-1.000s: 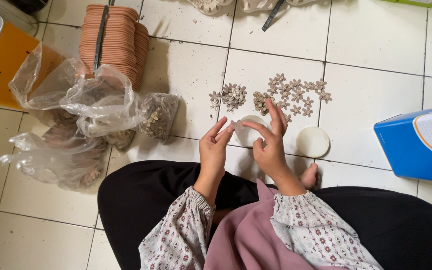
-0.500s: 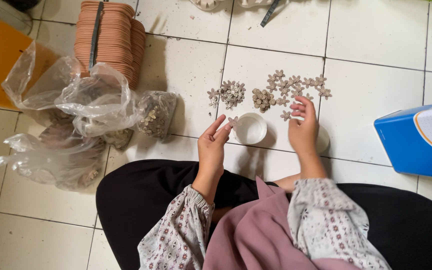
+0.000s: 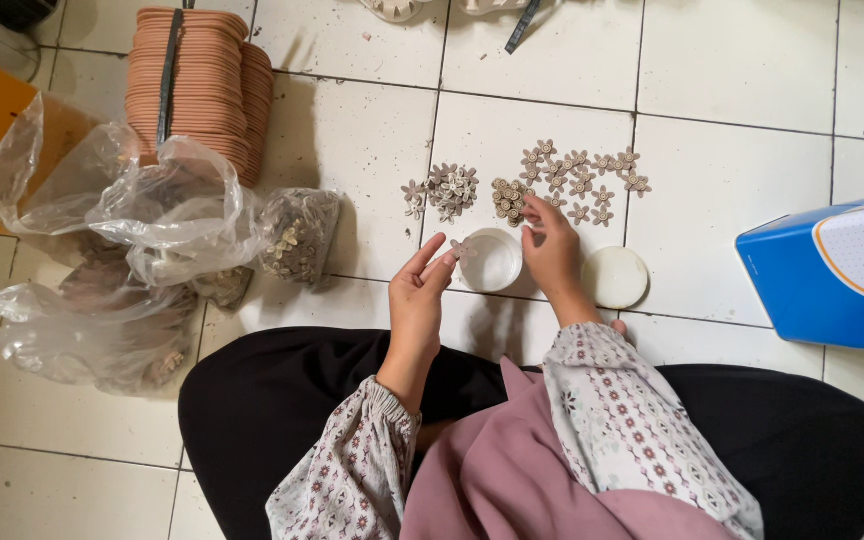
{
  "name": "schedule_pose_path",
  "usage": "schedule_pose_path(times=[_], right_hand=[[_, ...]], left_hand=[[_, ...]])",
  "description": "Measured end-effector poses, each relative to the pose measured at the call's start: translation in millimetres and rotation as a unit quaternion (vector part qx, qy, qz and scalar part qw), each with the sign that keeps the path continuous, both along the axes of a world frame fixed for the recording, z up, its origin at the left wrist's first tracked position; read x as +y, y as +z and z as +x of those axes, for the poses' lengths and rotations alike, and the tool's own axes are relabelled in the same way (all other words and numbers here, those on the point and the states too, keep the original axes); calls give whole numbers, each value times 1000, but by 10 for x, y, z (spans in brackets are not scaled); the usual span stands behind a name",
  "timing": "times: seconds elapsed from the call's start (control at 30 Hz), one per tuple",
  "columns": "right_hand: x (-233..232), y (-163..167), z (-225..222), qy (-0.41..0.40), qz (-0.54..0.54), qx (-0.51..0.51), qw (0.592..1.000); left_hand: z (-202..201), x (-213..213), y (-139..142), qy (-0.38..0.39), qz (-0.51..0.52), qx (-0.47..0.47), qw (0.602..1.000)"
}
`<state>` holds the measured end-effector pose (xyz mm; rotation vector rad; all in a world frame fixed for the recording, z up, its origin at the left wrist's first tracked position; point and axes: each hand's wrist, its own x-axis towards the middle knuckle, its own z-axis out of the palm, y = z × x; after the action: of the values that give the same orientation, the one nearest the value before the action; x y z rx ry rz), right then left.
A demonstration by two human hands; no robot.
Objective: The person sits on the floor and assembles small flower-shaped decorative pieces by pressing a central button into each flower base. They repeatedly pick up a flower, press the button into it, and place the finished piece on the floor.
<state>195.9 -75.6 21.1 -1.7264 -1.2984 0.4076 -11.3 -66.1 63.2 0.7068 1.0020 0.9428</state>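
- The tiled floor (image 3: 732, 180) carries everything; a person sits on it cross-legged, dark trousers and patterned sleeves low in the view.
- A blue and white box (image 3: 832, 275) lies at the right edge; a stack of terracotta-coloured rings (image 3: 202, 85) stands at upper left, with crumpled clear plastic bags (image 3: 142, 230) in front of it, one of them full of small pieces.
- A small white tub (image 3: 492, 260) stands open between the hands, its round lid (image 3: 616, 277) just beside it to the right.
- Small flower-shaped pieces lie in a loose spread (image 3: 582, 175) and a tighter heap (image 3: 449, 188) beyond the tub.
- The right hand (image 3: 555, 250) reaches over the near edge of the spread, fingers curled together at a piece there; whether it already grips one I cannot tell.
- The left hand (image 3: 422, 290) is half open, thumb and forefinger pinching one flower piece (image 3: 462, 249) just left of the tub's rim.
- Risks, as I judge them: the pinched piece is tiny and could slip onto the floor; the right wrist passes close above the open tub and could tip it; a sleeve could scatter the spread.
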Motion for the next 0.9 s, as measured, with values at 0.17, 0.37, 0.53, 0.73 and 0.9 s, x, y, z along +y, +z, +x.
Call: schedule_pose_path(times=[0.17,0.37,0.53,0.73,0.9], right_hand=[[114,69,-12,18,-37,-63,997],[114,12,-6,4,-40,-63,997],[71,20,101,-23,-66,-31,997],[40,22,117,-7,-51,-106,993],[12,0,152,-20,-60,-83,995]], left_hand=[[-19,-16,7,0,-8,14,1000],[-8,1,8,1,-11,11,1000],[-11,-9,18,-6,-10,8,1000],[-2,-9,-8,-5,-6,4,1000],[-2,-6,-38,-1,-1,-10,1000]])
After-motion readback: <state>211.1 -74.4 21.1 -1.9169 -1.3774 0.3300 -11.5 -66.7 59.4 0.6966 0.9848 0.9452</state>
